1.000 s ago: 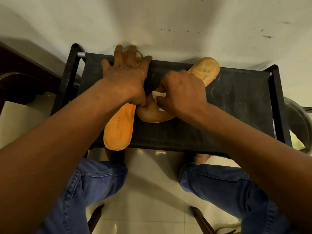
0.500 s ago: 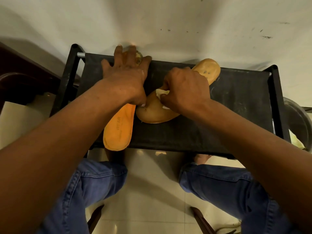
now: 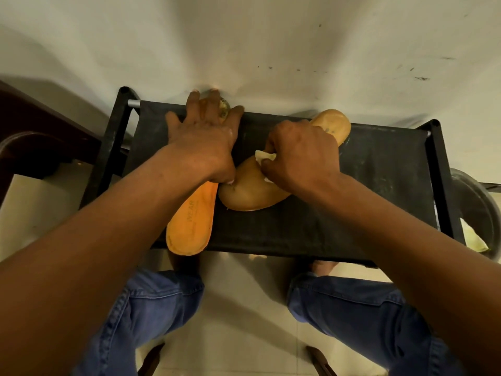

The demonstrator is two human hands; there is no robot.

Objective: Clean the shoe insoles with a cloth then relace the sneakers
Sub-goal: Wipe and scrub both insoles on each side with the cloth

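The right hand covers the middle of the tan insole on the black rack, and only scraps of the white cloth show between its curled, gripping fingers. The left hand, fingers spread flat, presses the orange insole and hides its toe end. That insole's heel overhangs the rack's near edge — the rack's right half lies bare. The tan insole looks dull and smudged; the orange one carries faint print.
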